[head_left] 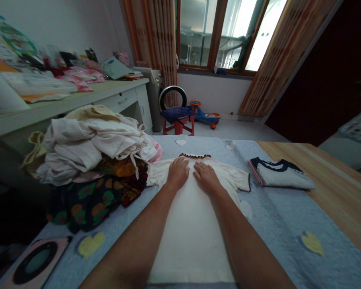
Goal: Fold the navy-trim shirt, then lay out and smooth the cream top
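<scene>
A white short-sleeved shirt (195, 237) with a dark ruffled collar and dark sleeve trim lies spread flat, its collar at the far end. My left hand (178, 173) rests palm down on the upper chest, just below the collar. Beside it, a small gap away, my right hand (207, 176) also lies flat on the fabric. The fingers of both hands are stretched out and grip nothing. Under the shirt is a light blue cloth (276, 228) with heart patterns.
A heap of clothes (93, 136) stands left of the shirt. Folded garments (282, 172) lie to the right, near the bare wooden tabletop (333, 180). A pink case with a black oval (36, 261) sits at the near left. Beyond the table is a red stool (178, 125).
</scene>
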A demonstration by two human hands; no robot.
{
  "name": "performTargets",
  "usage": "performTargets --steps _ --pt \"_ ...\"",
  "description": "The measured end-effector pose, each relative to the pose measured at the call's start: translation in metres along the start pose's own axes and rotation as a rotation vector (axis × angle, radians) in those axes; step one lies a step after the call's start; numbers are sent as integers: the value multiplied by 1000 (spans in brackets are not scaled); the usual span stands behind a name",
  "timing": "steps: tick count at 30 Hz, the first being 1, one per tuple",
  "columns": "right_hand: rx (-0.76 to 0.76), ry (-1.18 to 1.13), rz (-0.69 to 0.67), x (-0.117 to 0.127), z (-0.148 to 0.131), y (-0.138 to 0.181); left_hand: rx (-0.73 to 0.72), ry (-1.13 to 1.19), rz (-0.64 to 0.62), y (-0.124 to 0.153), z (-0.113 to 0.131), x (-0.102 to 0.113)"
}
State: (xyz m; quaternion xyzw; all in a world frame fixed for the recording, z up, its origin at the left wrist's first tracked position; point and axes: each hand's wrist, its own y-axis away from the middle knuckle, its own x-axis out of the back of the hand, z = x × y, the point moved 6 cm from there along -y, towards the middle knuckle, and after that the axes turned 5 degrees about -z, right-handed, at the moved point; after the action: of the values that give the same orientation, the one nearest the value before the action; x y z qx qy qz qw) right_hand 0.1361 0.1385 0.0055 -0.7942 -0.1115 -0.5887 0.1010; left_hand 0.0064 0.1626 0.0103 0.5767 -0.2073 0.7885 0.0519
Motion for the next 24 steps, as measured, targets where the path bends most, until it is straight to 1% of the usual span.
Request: performTargets --steps 4,8,16,24 --pt "-42 61 -27 1 1 -1 -49 68 16 -1 3 2" --pt "-97 99 -33 1 5 -2 -69 69 -25 1 6 1" --pt "-163 125 -13 2 15 -1 -30 -7 -83 2 4 -6" --pt "-179 137 32 3 21 -1 -18 -42 -103 3 3 -8"
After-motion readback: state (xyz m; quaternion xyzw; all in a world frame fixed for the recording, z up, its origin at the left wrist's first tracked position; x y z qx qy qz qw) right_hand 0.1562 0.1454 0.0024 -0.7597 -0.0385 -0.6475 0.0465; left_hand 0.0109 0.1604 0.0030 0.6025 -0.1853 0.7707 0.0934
